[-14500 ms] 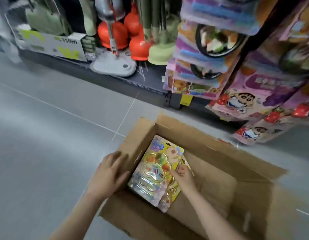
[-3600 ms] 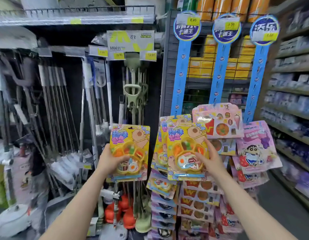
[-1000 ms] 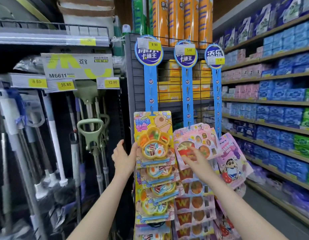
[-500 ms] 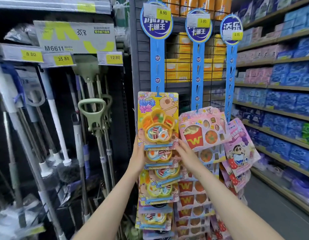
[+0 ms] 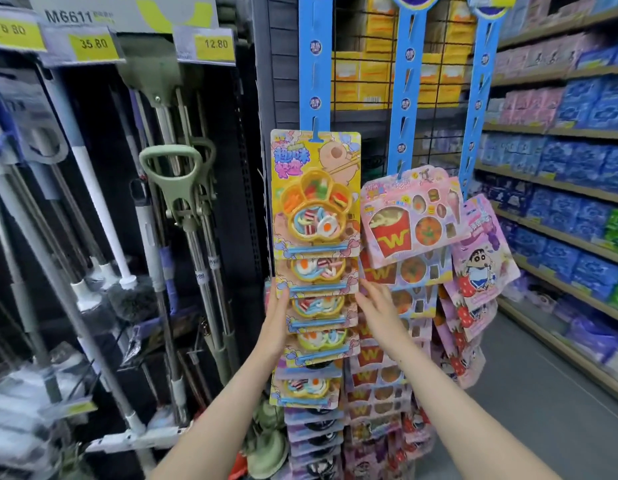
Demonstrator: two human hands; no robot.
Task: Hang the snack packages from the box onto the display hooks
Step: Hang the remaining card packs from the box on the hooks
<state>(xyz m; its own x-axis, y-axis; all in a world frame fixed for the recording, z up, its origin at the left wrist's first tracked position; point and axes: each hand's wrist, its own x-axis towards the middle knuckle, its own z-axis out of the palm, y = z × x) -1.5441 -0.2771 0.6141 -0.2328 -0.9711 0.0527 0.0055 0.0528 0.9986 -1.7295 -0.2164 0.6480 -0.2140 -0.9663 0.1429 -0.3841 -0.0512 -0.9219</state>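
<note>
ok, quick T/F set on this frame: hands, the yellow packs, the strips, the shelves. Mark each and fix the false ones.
1. The top yellow snack package hangs on the leftmost blue display strip. True.
2. The left hand grips a mop handle. False: it rests against the left edge of the yellow package column, with the green-handled mop further left and untouched.
3. The right hand is at the right edge of the yellow column. True.
4. The pink fries package hangs left of the yellow ones. False: it hangs to their right, on the middle strip.
5. The cardboard box is in view on the floor. False: no box shows in this frame.
</note>
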